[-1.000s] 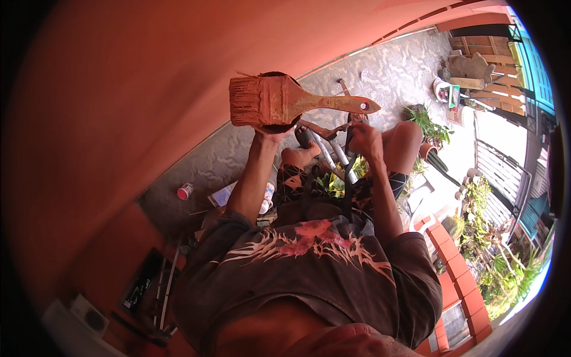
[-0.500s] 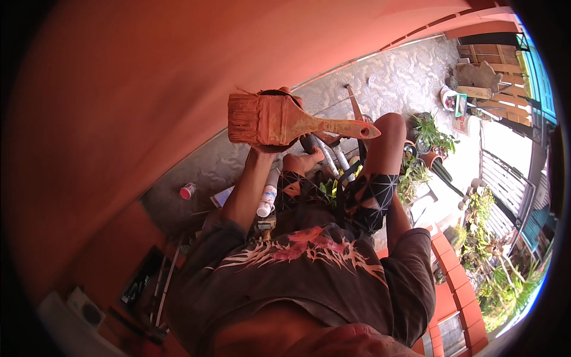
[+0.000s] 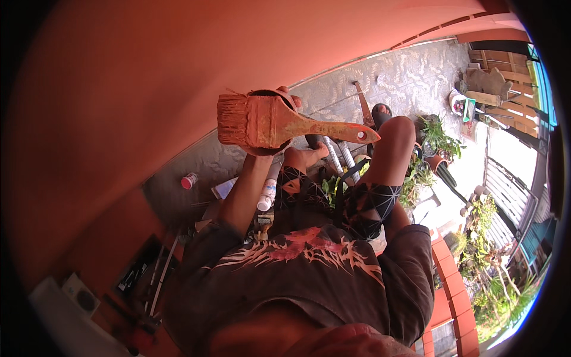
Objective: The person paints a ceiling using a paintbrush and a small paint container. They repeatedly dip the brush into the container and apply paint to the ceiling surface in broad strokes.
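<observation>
A wide paintbrush (image 3: 297, 125), caked with orange-red paint, lies flat across the top of a round paint container (image 3: 270, 93). Its bristles point left and its handle points right, with a hanging hole near the end. My left hand (image 3: 291, 97) is closed round this container, fingertips showing at the far rim. Most of the hand and the inside of the container are hidden under the brush. My right arm (image 3: 397, 219) goes down behind my raised right thigh, and that hand is out of sight.
An orange-red wall (image 3: 137, 113) rises close on the left. Below are ladder-like metal rails (image 3: 349, 160), a white bottle (image 3: 266, 196) and a small red-lidded tub (image 3: 189, 181) on the patterned floor (image 3: 416, 71). Potted plants (image 3: 437, 137) stand to the right.
The container and brush have shifted slightly left. My right knee has moved a little to the right, and a foot in a dark slipper now shows beyond it.
</observation>
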The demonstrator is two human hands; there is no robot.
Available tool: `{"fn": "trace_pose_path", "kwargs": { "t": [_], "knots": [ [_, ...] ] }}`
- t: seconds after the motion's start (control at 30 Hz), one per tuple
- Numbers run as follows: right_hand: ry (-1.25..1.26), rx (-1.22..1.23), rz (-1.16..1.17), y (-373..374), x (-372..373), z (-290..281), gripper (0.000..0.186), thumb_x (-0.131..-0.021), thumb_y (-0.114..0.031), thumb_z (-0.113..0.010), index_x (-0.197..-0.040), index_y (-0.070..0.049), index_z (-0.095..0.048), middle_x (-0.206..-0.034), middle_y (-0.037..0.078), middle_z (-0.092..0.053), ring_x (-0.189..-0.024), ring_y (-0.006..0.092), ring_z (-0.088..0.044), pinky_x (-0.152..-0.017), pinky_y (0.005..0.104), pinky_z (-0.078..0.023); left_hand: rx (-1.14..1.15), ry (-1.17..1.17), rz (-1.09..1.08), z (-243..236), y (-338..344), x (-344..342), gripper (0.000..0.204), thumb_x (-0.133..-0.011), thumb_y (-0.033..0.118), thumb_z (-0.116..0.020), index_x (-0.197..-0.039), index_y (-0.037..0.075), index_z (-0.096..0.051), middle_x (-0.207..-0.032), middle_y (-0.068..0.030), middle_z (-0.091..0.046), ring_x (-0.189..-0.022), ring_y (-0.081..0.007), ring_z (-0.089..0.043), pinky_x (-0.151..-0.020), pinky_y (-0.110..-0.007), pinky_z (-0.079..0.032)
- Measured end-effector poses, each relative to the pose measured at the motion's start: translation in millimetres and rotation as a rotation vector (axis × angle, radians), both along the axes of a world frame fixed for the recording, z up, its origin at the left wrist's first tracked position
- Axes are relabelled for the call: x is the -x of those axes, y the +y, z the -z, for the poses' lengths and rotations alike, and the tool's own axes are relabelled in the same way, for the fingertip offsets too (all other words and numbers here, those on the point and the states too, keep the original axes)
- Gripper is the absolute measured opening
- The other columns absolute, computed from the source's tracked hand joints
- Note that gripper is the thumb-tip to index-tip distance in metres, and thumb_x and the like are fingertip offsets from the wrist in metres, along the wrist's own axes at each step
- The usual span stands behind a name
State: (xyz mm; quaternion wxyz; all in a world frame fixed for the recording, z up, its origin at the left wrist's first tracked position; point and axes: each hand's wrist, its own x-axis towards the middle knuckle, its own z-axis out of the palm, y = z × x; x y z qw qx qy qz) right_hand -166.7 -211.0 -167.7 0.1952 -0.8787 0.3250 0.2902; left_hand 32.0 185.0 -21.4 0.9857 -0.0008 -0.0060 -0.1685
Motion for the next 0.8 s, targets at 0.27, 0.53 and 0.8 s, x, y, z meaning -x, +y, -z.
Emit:
{"fn": "trace_pose_path", "kwargs": {
  "t": [0.27,0.53,0.8],
  "knots": [
    [0.002,0.014,-0.024,3,-10,-7,0.033,-0.084,-0.028,-0.066,-0.101,-0.001,-0.075,-0.099,0.025,-0.074,-0.097,0.0395,-0.072,-0.086,0.0478,-0.055,-0.143,0.096,0.034,-20,0,4,0.067,-0.095,0.046,-0.067,-0.144,0.008,-0.041,-0.131,-0.0203,-0.049,-0.086,-0.033,-0.065,-0.052,-0.032,-0.053],
    [0.053,0.022,-0.033,12,9,-22,0.035,-0.083,-0.031,-0.067,-0.101,-0.002,-0.075,-0.098,0.025,-0.074,-0.097,0.0406,-0.072,-0.086,0.0487,-0.055,0.027,0.044,0.052,-11,10,6,0.063,-0.098,0.044,-0.062,-0.143,0.003,-0.048,-0.143,-0.0177,-0.045,-0.135,-0.0373,-0.043,-0.094,-0.054,-0.061],
    [0.063,0.003,-0.039,21,-43,-22,0.038,-0.082,-0.034,-0.067,-0.101,-0.002,-0.075,-0.097,0.026,-0.074,-0.097,0.0417,-0.072,-0.086,0.0496,-0.055,-0.022,0.094,0.036,-9,14,7,0.049,-0.096,0.039,-0.066,-0.135,0.011,-0.059,-0.142,-0.0096,-0.046,-0.13,-0.0357,-0.041,-0.096,-0.054,-0.058]
  ]
}}
